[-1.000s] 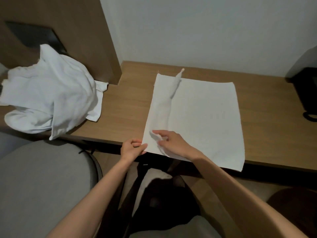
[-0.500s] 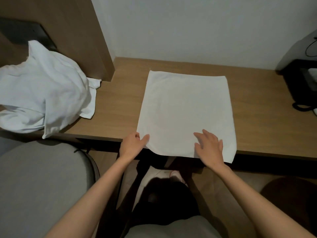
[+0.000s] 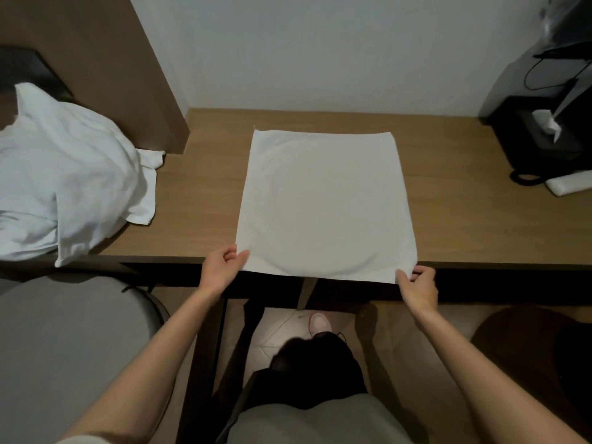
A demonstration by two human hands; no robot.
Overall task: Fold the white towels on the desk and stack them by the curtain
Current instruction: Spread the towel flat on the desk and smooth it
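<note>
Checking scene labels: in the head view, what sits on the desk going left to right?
crumpled towel pile → flat towel → black tissue box

One flat white towel (image 3: 323, 203), one crumpled heap of white towels (image 3: 64, 177) whose number cannot be told, and one black tissue box (image 3: 541, 136) are on the one surface (image 3: 198, 203). Two grips are in view, the left grip (image 3: 221, 270) and the right grip (image 3: 418, 283), and one grey seat (image 3: 64, 347).
</note>
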